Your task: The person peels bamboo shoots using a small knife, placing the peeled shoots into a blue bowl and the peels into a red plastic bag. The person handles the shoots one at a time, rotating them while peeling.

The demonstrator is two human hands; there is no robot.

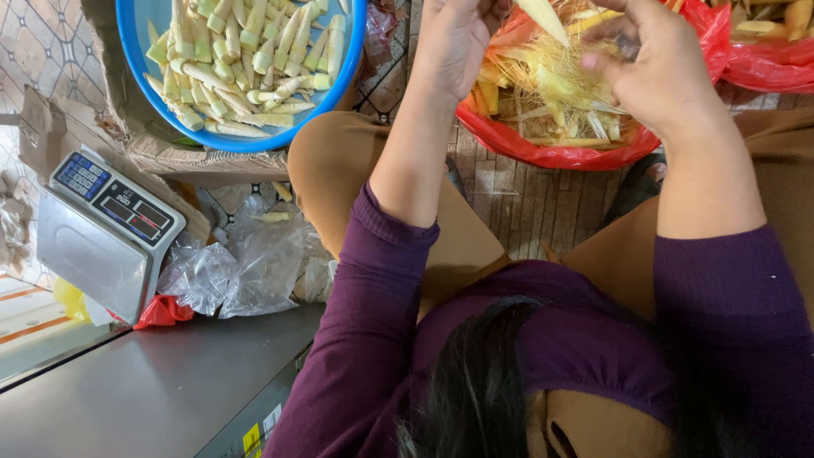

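Observation:
My left hand (454, 42) and my right hand (657, 72) are raised over a red plastic bag (543, 155) full of yellow husks and corn silk. Between them is a pale ear of baby corn in its husk (543, 17), partly cut off by the top edge. Both hands curl their fingers around it, the left from the left side and the right from the right. The fingertips and most of the ear are hidden. A blue basin (140, 51) heaped with peeled baby corn (246, 59) sits at the upper left on a cardboard box (170, 157).
A grey digital scale (106, 233) stands at the left beside crumpled clear plastic bags (237, 267). A grey metal surface (153, 390) fills the lower left. A second red bag (776, 64) with unpeeled ears lies at the upper right. My knees in tan trousers (331, 161) flank the wooden floor.

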